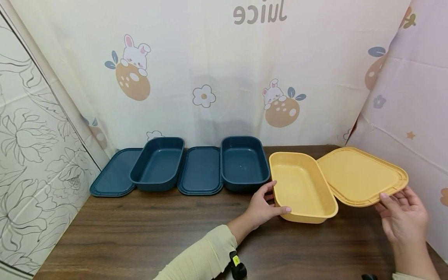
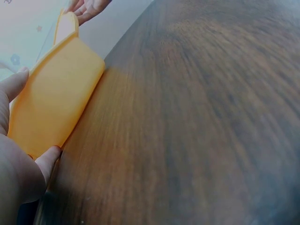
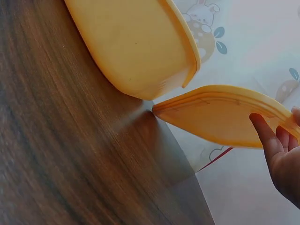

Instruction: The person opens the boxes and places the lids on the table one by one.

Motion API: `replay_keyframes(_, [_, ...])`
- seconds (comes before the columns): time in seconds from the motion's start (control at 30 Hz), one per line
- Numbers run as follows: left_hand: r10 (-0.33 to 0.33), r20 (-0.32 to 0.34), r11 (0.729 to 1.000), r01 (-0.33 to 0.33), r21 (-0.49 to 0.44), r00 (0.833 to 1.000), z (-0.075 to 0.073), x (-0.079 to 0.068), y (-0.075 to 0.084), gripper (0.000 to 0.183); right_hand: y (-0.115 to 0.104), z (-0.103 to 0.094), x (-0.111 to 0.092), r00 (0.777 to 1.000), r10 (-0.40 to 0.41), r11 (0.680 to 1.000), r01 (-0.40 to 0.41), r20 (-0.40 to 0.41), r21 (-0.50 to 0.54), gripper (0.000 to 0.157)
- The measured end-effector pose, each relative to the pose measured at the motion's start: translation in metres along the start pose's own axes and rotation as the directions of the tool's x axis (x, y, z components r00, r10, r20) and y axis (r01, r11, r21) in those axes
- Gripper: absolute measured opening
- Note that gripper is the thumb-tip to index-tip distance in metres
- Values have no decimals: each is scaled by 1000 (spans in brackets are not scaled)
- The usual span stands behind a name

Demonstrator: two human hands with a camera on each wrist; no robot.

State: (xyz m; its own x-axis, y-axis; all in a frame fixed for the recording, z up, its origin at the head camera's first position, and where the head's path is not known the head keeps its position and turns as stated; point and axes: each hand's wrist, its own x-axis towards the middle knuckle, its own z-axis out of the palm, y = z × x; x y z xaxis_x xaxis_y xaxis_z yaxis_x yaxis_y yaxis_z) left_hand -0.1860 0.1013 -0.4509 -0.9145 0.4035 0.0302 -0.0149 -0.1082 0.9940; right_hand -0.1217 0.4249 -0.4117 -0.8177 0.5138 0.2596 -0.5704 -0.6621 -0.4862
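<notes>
A yellow rectangular container (image 1: 301,186) stands upright and uncovered, right of the blue ones. My left hand (image 1: 260,210) holds its near-left corner, the thumb along the front and the fingers at the left side. In the left wrist view the yellow container (image 2: 61,93) sits between those spread fingers. My right hand (image 1: 402,216) grips a yellow lid (image 1: 362,177) at its near-right edge, thumb on top. The right wrist view has the lid (image 3: 220,117) tilted, its far corner low beside the container (image 3: 136,47).
Left of the yellow container stand a blue container (image 1: 244,161), a blue lid (image 1: 201,171), another blue container (image 1: 159,161) and another blue lid (image 1: 117,173), in a row. A printed curtain (image 1: 231,58) hangs behind the wooden table (image 1: 150,233); a flower-patterned panel (image 1: 31,147) is at left.
</notes>
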Motion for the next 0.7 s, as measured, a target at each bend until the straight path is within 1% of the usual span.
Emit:
replay_keyframes(0.1, [0, 1, 1000, 0, -2, 1000, 0, 0, 0, 81, 0, 0, 1, 1000, 3, 1000, -3, 15, 5, 65])
replay_keyframes(0.2, [-1, 1, 1000, 1, -2, 1000, 0, 0, 0, 81, -1, -2, 2, 1000, 10, 1000, -9, 25, -23, 66])
replay_keyframes(0.43, [2, 1, 1000, -2, -3, 1000, 0, 0, -1, 81, -3, -3, 5, 1000, 21, 991, -23, -14, -135, 64])
replay_keyframes(0.5, [0, 1, 1000, 0, 1, 1000, 0, 0, -2, 81, -2, -4, 5, 1000, 23, 988, -25, -19, -150, 63])
replay_keyframes(0.7, [-1, -1, 1000, 1, 8, 1000, 1, 1, -3, 82, -3, -5, 9, 997, 62, 980, -69, -45, -186, 58])
